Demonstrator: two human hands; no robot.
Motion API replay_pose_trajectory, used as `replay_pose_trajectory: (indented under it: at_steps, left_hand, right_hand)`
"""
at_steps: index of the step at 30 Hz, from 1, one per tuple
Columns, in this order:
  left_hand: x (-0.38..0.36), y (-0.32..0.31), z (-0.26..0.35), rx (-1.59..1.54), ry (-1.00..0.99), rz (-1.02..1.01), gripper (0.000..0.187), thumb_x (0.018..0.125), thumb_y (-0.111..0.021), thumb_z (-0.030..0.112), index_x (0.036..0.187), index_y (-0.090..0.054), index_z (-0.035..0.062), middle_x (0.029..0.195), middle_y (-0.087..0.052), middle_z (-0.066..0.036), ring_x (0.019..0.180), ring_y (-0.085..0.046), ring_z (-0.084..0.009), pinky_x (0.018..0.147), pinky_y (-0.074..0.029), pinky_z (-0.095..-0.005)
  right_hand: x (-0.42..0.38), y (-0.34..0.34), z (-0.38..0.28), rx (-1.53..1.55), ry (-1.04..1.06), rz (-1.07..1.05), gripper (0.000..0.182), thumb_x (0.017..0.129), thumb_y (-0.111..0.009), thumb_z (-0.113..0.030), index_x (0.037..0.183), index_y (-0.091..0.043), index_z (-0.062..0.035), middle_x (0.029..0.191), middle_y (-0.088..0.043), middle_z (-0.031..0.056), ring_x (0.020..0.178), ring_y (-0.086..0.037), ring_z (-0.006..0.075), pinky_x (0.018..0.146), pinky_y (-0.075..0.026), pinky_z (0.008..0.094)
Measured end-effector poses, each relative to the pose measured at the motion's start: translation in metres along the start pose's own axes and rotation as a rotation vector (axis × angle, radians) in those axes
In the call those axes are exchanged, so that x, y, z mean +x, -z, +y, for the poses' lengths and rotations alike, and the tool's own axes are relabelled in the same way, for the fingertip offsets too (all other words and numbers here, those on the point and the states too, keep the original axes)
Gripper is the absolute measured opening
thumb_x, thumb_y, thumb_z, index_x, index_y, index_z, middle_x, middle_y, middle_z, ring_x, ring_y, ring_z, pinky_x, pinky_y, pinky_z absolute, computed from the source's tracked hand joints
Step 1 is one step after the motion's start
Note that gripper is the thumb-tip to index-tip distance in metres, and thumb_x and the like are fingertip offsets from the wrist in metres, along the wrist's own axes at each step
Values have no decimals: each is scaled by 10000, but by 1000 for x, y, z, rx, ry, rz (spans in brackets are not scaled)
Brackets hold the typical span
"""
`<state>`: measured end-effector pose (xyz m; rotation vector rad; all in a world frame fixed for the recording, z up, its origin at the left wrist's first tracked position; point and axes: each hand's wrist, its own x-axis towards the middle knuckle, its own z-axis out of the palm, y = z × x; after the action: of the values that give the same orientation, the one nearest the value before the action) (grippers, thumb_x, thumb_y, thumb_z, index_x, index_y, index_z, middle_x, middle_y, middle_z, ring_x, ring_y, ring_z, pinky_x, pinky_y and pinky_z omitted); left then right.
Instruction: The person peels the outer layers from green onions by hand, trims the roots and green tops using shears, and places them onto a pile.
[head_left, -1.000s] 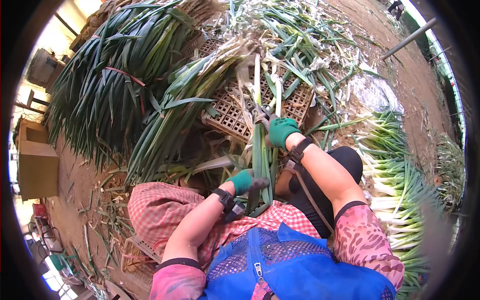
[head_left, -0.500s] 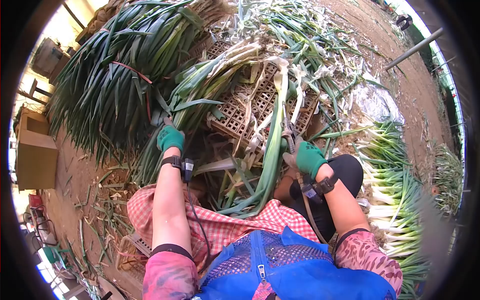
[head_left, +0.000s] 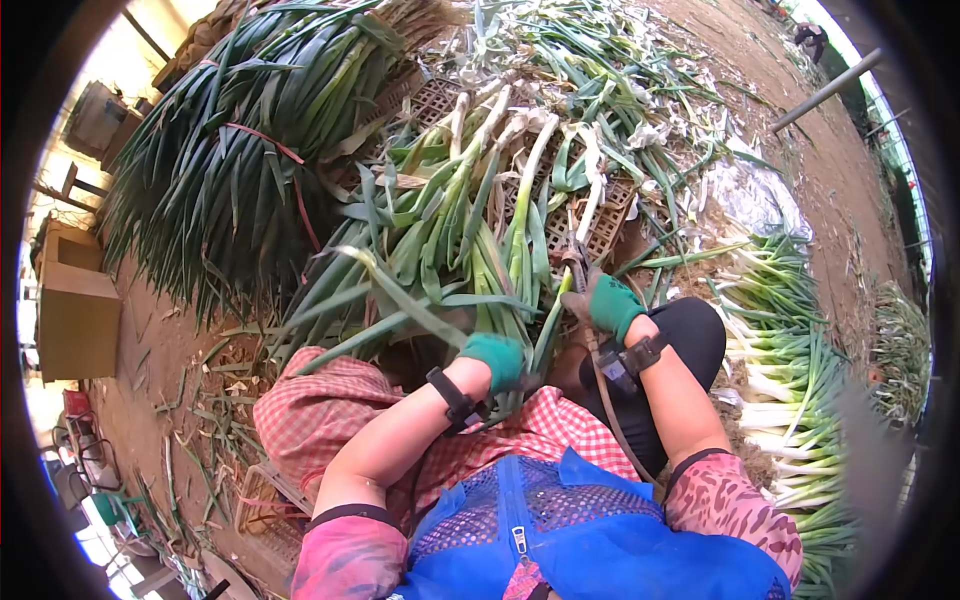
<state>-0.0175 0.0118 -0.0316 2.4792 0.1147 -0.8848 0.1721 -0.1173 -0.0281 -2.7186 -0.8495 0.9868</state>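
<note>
My left hand (head_left: 494, 361), in a green glove, is closed around the leafy ends of several large green onions (head_left: 470, 215) near my lap. Their pale stems lie across a brown plastic crate (head_left: 610, 222) in front of me. My right hand (head_left: 612, 306), also gloved in green, grips an air blow gun (head_left: 577, 262) whose hose (head_left: 615, 420) runs down past my knee. The gun's nozzle points forward, close to the onion stems on the right of the crate. Part of the left fingers is hidden by leaves and blurred.
A big tied bundle of green onions (head_left: 230, 150) stands at the left. Cleaned onions with white stems (head_left: 775, 400) lie in a row at the right. Peeled scraps (head_left: 640, 80) cover the ground beyond the crate. A cardboard box (head_left: 78, 315) sits far left.
My left hand has moved from the bundle side towards my lap, drawing several green onions across the crate. My right hand stays nearly in place with the blow gun.
</note>
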Motion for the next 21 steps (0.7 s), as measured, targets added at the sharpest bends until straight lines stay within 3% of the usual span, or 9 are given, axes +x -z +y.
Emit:
replay_pose_trajectory:
  at_steps: [2, 4, 6, 8, 10, 14, 15, 18, 21]
  left_hand:
    - [8, 30, -6, -180, 193, 235, 530, 824, -633, 542, 1081, -696, 83, 975, -690, -183, 948, -658, -349, 874, -502, -455]
    - [30, 41, -44, -228, 257, 660, 607, 808, -671, 476, 1268, -576, 92, 1073, -655, -201, 979, -636, -358, 875, -493, -458]
    - [45, 45, -83, 127, 385, 1207, 751, 790, -701, 417, 1408, -410, 105, 1215, -591, -225, 1059, -604, -384, 889, -492, -436]
    - [70, 32, -132, 202, 587, 1252, 766, 773, -727, 406, 1381, -420, 56, 1280, -552, -218, 1137, -563, -419, 923, -484, -452]
    - [62, 51, -135, -91, 580, 996, 763, 767, -726, 385, 1370, -417, 35, 1254, -570, -245, 1093, -590, -411, 908, -485, -448]
    - [41, 76, -115, -562, 471, 655, 676, 757, -727, 343, 1270, -471, -15, 1128, -636, -265, 1012, -641, -393, 865, -494, -459]
    - [38, 79, -102, -637, 458, 706, 598, 767, -716, 334, 1196, -506, -25, 999, -670, -270, 951, -666, -397, 822, -511, -447]
    - [18, 90, -45, -901, 251, 762, 626, 780, -695, 346, 1238, -492, -29, 999, -664, -290, 957, -664, -412, 817, -518, -434]
    - [29, 50, -15, -647, 212, 747, 785, 800, -654, 410, 1400, -382, -16, 1026, -657, -305, 978, -655, -431, 856, -514, -450]
  right_hand:
    - [1, -8, 6, 20, 18, 3, 688, 786, -633, -436, 1178, -506, 114, 1024, -644, 320, 998, -638, 430, 873, -505, 441]
    - [-4, -6, 2, 59, 26, 7, 698, 788, -629, -447, 1185, -506, 113, 1026, -643, 324, 1000, -637, 432, 874, -506, 440]
    - [-14, 0, -14, 54, 46, -24, 679, 789, -633, -451, 1171, -524, 99, 1022, -636, 327, 993, -631, 437, 866, -502, 448]
    - [-22, -6, -23, 39, 105, 6, 622, 786, -650, -437, 1121, -564, 80, 975, -633, 327, 948, -628, 451, 829, -500, 462]
    - [-19, -13, -26, -61, 111, -133, 742, 795, -606, -479, 1230, -489, 111, 1103, -626, 321, 1048, -619, 432, 911, -491, 442]
    - [-12, -18, -21, -14, 72, -108, 721, 799, -619, -456, 1222, -492, 115, 1072, -638, 312, 1033, -627, 426, 899, -497, 440]
    - [-10, -17, -17, 15, 68, -81, 711, 800, -624, -450, 1215, -497, 114, 1057, -644, 309, 1022, -632, 424, 888, -501, 440]
    - [-19, 1, -20, 145, 12, 59, 665, 799, -647, -427, 1188, -515, 96, 988, -659, 297, 966, -649, 415, 827, -515, 444]
    - [-45, 10, -22, 280, 178, 120, 600, 790, -664, -395, 1161, -533, 58, 911, -660, 287, 893, -656, 424, 774, -514, 462]
